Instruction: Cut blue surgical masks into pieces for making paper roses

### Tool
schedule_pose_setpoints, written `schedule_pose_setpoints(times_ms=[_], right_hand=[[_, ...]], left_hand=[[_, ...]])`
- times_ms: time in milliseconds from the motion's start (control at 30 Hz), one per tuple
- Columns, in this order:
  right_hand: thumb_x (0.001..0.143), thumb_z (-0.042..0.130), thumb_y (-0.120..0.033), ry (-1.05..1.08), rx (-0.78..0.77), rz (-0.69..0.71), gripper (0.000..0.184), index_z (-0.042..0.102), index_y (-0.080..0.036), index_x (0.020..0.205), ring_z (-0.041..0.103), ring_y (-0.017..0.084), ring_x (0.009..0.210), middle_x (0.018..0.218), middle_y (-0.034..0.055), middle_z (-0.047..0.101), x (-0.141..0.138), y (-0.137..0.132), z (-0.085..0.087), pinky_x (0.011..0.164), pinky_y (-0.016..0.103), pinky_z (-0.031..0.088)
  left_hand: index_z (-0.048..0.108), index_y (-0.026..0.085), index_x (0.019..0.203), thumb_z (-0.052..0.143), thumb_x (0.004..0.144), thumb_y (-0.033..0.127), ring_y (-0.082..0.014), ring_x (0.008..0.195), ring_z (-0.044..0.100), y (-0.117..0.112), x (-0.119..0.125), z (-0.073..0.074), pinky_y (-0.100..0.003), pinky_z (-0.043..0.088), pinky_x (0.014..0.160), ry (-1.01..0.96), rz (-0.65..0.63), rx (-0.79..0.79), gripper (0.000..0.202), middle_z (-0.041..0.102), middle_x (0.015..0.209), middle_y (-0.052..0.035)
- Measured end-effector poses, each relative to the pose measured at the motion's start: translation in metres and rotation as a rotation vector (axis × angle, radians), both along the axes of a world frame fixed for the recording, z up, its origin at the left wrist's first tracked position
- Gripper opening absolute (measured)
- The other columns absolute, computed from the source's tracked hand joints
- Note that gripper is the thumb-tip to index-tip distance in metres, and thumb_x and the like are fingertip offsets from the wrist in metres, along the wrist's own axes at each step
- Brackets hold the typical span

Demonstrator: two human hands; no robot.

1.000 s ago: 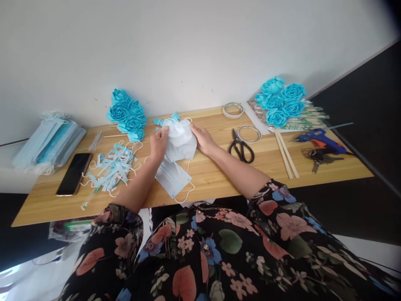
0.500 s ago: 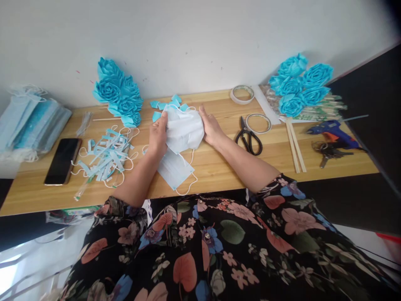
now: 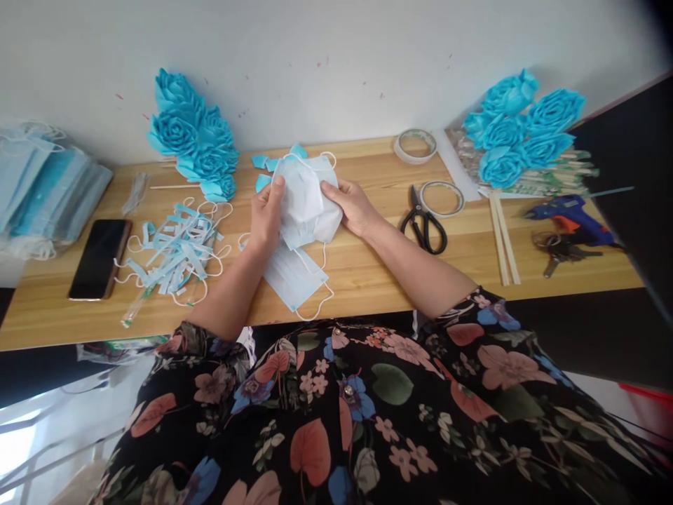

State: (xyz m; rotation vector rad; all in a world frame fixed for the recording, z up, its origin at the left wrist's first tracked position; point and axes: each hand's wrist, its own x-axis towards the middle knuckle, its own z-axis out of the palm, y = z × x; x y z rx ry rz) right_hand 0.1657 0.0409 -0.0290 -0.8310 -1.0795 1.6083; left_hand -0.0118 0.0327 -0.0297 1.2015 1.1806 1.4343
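Both of my hands hold one opened white face mask (image 3: 305,200) just above the wooden table (image 3: 368,266). My left hand (image 3: 266,214) grips its left edge with thumb and fingers pinched. My right hand (image 3: 353,205) clasps its right side, fingers curled over the fabric. A flat light-blue mask (image 3: 291,277) with white ear loops lies under them near the table's front edge. Small blue cut pieces (image 3: 263,172) lie just behind the held mask.
Blue fabric roses (image 3: 192,137) lean on the wall at left, more roses (image 3: 526,123) on sticks at right. Mask strips and loops (image 3: 173,252), a phone (image 3: 99,257), a mask stack (image 3: 42,189), scissors (image 3: 425,224), tape rolls (image 3: 415,144), a glue gun (image 3: 570,214), keys (image 3: 562,249).
My hands have drawn closer together, gathering the white mask narrower. The view has tilted slightly, so everything on the table sits a little higher in the picture.
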Motion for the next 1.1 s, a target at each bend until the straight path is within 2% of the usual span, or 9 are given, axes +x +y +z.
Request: schedule_pose_setpoints(times_ms=[133, 200, 333, 500, 567, 767, 933, 1100], right_hand=[[0.071, 0.079, -0.066, 0.031, 0.002, -0.064, 0.049, 0.064, -0.021, 0.081, 0.061, 0.018, 0.082, 0.077, 0.0004, 0.063, -0.001, 0.004, -0.003, 0.066, 0.026, 0.046], [0.075, 0.074, -0.069, 0.060, 0.007, -0.060, 0.050, 0.064, -0.021, 0.082, 0.062, 0.018, 0.084, 0.078, 0.0005, 0.062, -0.001, 0.005, -0.003, 0.068, 0.026, 0.046], [0.074, 0.074, -0.070, 0.065, -0.012, 0.056, 0.052, 0.065, -0.020, 0.084, 0.062, 0.017, 0.084, 0.080, 0.0004, 0.061, -0.001, 0.000, -0.002, 0.069, 0.027, 0.047], [0.069, 0.085, -0.058, -0.002, 0.005, 0.192, 0.046, 0.065, -0.018, 0.079, 0.060, 0.014, 0.075, 0.076, -0.0014, 0.062, 0.001, -0.005, -0.001, 0.067, 0.025, 0.046], [0.068, 0.086, -0.057, 0.012, 0.017, 0.179, 0.045, 0.065, -0.018, 0.077, 0.059, 0.013, 0.073, 0.074, -0.0018, 0.063, 0.001, -0.005, 0.000, 0.066, 0.025, 0.046], [0.072, 0.083, -0.059, 0.064, -0.050, 0.068, 0.043, 0.064, -0.020, 0.076, 0.062, 0.014, 0.077, 0.072, -0.0016, 0.061, 0.001, -0.001, 0.006, 0.065, 0.025, 0.047], [0.075, 0.078, -0.064, 0.038, -0.040, 0.031, 0.048, 0.059, -0.020, 0.070, 0.058, 0.013, 0.068, 0.066, -0.0021, 0.056, 0.004, 0.003, 0.002, 0.059, 0.024, 0.044], [0.075, 0.073, -0.072, 0.040, -0.003, 0.055, 0.054, 0.059, -0.020, 0.069, 0.057, 0.012, 0.062, 0.063, -0.0022, 0.057, 0.005, 0.006, -0.005, 0.057, 0.024, 0.045]], left_hand=[[0.062, 0.018, 0.081, 0.072, 0.080, 0.065, -0.0154, 0.073, 0.057, -0.002, 0.000, 0.004, -0.025, 0.043, 0.062, -0.010, -0.037, 0.033, 0.048, 0.056, 0.076, -0.0014], [0.062, 0.018, 0.080, 0.075, 0.079, 0.062, -0.0150, 0.074, 0.056, -0.001, -0.001, 0.005, -0.024, 0.042, 0.064, 0.031, 0.000, 0.047, 0.045, 0.055, 0.075, -0.0003], [0.062, 0.019, 0.080, 0.072, 0.083, 0.060, -0.0156, 0.076, 0.055, 0.001, -0.004, 0.004, -0.025, 0.043, 0.066, 0.089, 0.134, 0.106, 0.042, 0.056, 0.075, -0.0004], [0.064, 0.020, 0.087, 0.069, 0.085, 0.061, -0.0166, 0.082, 0.057, 0.003, -0.006, 0.003, -0.025, 0.044, 0.070, 0.084, 0.177, 0.143, 0.041, 0.060, 0.082, -0.0020], [0.062, 0.020, 0.086, 0.069, 0.085, 0.061, -0.0166, 0.084, 0.058, 0.005, -0.006, 0.003, -0.024, 0.044, 0.069, 0.080, 0.184, 0.134, 0.041, 0.060, 0.082, -0.0017], [0.057, 0.020, 0.080, 0.068, 0.086, 0.062, -0.0137, 0.073, 0.055, 0.012, -0.010, -0.002, -0.024, 0.042, 0.061, -0.029, 0.160, 0.127, 0.044, 0.054, 0.075, -0.0004], [0.062, 0.021, 0.086, 0.070, 0.081, 0.067, -0.0168, 0.079, 0.059, 0.013, -0.012, 0.000, -0.025, 0.046, 0.062, -0.049, 0.175, 0.127, 0.047, 0.060, 0.081, -0.0025], [0.065, 0.023, 0.093, 0.075, 0.081, 0.061, -0.0195, 0.098, 0.062, 0.009, -0.010, 0.005, -0.025, 0.049, 0.073, -0.131, 0.152, 0.114, 0.041, 0.066, 0.096, -0.0026]])
